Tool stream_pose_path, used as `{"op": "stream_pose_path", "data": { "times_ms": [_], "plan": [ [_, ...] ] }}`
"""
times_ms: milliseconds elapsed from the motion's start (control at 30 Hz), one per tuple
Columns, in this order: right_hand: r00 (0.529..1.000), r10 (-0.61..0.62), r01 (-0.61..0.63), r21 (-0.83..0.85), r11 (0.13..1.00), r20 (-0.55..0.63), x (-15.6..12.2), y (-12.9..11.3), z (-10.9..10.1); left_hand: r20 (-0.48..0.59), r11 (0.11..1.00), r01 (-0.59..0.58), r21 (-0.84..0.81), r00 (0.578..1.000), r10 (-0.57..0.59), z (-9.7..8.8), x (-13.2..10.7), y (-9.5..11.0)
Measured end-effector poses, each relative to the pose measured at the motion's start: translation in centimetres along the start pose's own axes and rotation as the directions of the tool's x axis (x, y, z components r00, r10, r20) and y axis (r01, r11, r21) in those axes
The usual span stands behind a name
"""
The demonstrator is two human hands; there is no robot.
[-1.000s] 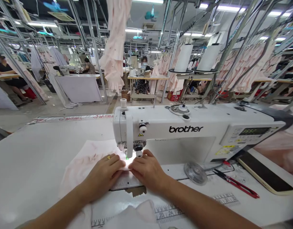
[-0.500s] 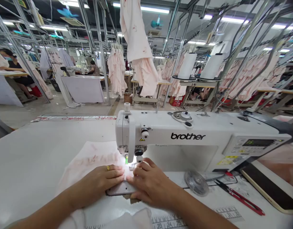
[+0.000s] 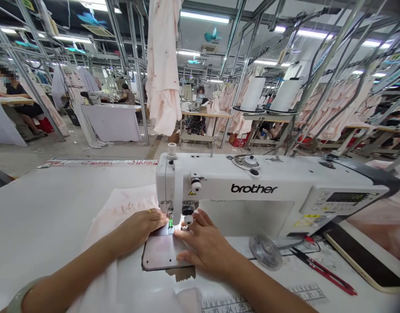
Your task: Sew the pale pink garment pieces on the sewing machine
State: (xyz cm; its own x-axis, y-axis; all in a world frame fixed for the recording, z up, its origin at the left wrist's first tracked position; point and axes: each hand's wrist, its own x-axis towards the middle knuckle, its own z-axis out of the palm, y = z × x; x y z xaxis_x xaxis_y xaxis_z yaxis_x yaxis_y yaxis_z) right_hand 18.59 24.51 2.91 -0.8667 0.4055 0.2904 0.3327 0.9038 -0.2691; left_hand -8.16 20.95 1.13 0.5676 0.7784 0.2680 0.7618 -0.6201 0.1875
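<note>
Pale pink printed fabric (image 3: 128,200) lies on the white table to the left of the white sewing machine (image 3: 245,176). My left hand (image 3: 141,228), with a ring on one finger, lies flat on the fabric's edge, its fingertips beside the green-marked presser foot (image 3: 170,221). On the right of the foot, my right hand (image 3: 208,245) rests with its thumb apart and fingers spread over the bed; some fingertips are hidden behind the machine's head. The metal needle plate (image 3: 164,256) is bare in front of both hands. More pale cloth (image 3: 154,300) lies at the near edge.
Right of my arm are a clear round case (image 3: 265,252), red-handled thread snips (image 3: 324,270) and a phone (image 3: 363,256). A ruler strip (image 3: 229,304) marks the table's near edge. Behind, thread cones (image 3: 254,93), a hanging garment (image 3: 164,65) and people at other machines are in view.
The fabric and my left hand have shifted away from me, uncovering the needle plate. My right hand has stayed nearly in place. The hanging garment has swung left, revealing a person behind.
</note>
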Motion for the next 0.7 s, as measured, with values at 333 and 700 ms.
{"op": "stream_pose_path", "data": {
  "times_ms": [333, 700],
  "plan": [
    [0.999, -0.045, 0.045, 0.047, 0.998, -0.014, 0.1, 0.6, 0.0, 0.009, 0.998, 0.056, -0.015, 0.998, -0.056, -0.4, 0.2, 0.5],
    [0.992, -0.123, 0.123, 0.036, 0.992, 0.005, -0.2, 0.2, -0.3, -0.043, 0.995, 0.092, -0.043, 0.995, -0.094, -0.6, 0.0, 1.2]
  ]
}}
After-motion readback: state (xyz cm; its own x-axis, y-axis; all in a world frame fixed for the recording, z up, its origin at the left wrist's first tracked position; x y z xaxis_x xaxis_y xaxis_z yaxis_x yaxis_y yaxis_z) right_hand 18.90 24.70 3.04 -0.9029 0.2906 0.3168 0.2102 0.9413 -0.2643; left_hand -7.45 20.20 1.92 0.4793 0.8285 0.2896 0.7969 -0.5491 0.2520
